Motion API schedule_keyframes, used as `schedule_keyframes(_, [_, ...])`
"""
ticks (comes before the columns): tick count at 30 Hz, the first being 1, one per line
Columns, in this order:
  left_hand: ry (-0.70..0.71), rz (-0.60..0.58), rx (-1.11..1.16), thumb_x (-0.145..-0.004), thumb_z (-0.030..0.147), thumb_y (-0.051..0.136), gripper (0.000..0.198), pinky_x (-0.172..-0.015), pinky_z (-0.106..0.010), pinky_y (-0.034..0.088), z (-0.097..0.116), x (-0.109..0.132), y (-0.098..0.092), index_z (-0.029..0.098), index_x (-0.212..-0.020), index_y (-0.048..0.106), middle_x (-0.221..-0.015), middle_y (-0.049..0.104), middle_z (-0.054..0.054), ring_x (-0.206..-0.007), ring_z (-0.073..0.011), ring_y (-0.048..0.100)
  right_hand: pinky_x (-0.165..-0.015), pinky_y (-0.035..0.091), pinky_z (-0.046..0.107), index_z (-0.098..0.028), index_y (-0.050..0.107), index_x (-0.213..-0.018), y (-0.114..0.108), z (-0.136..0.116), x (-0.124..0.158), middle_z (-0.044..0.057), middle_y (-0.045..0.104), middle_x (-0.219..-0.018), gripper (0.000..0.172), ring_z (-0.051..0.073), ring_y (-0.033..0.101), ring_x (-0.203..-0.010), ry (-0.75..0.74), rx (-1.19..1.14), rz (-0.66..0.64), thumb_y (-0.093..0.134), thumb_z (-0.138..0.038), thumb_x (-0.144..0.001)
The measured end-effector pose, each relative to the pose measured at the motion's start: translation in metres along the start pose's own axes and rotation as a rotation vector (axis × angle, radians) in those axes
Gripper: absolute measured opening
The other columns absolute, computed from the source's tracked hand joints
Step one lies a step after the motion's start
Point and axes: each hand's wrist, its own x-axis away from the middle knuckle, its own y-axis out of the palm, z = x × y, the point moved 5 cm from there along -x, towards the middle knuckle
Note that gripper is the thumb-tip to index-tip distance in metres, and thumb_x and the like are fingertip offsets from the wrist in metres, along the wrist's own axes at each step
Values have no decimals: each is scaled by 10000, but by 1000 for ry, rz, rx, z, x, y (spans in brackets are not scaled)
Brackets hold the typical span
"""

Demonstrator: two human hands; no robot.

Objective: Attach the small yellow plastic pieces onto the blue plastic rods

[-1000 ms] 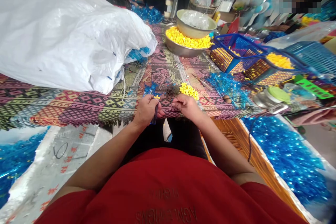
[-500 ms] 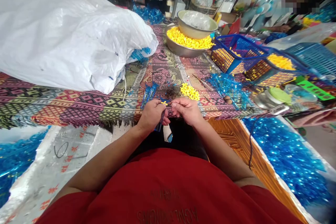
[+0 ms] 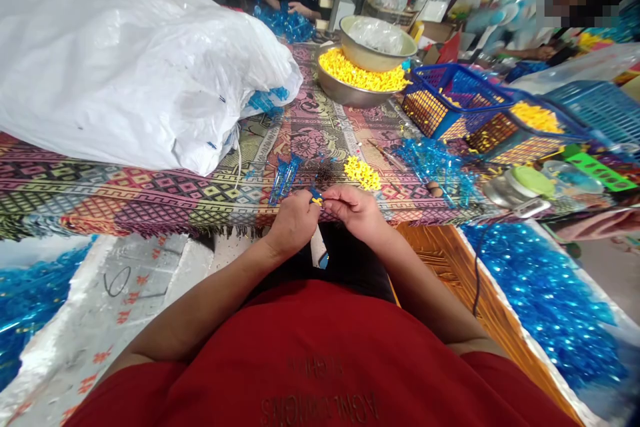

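Remotely, I see the left hand [image 3: 296,221] pinch a yellow-and-blue piece [image 3: 317,199] near the front edge of the cloth [image 3: 235,203], likely to steady it; the right hand [image 3: 357,210] bunches fingers beside it, grip unclear. Yellow bits [image 3: 362,173] lie just beyond, probably for easy reach.

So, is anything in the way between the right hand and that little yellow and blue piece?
Nothing visible. The right hand is right beside the yellow and blue piece in the left hand. The heap of yellow bits lies beyond the right hand, not between them.
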Motion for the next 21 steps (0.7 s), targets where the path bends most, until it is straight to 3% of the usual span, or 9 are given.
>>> schedule_keyframes(4, [167, -3, -347, -828, 166, 433, 162, -626, -281, 379, 5, 2, 2, 192, -674, 477, -615, 550, -40, -627, -185, 564, -711, 495, 265, -195, 645, -918, -2, -7, 0, 40, 688, -847, 102, 147, 632, -783, -95, 104, -26, 555, -187, -872])
schedule_keyframes(9, [237, -40, -478, -847, 172, 401, 160, -676, -303, 382, 5, 3, 4, 179, -729, 509, -738, 607, -88, -720, -210, 575, -709, 490, 256, -185, 645, -898, -5, -9, 0, 45, 686, -849, 99, 144, 630, -794, -129, 122, -100, 547, -189, -883])
schedule_keyframes(14, [246, -106, -406, -838, 158, 420, 190, -646, -274, 389, 8, 4, 3, 198, -659, 471, -636, 562, -47, -650, -182, 560, -699, 501, 264, -201, 673, -887, -8, -1, 1, 36, 690, -841, 101, 145, 638, -762, -69, 16, -109, 591, -255, -864])
schedule_keyframes(21, [90, -168, 3, -766, 161, 513, 180, -507, -222, 391, 3, 7, 3, 202, -592, 489, -515, 526, -9, -519, -148, 562, -699, 496, 285, -200, 685, -870, -9, 1, 2, 43, 672, -794, 148, 156, 625, -746, -91, 29, -152, 582, -308, -876])
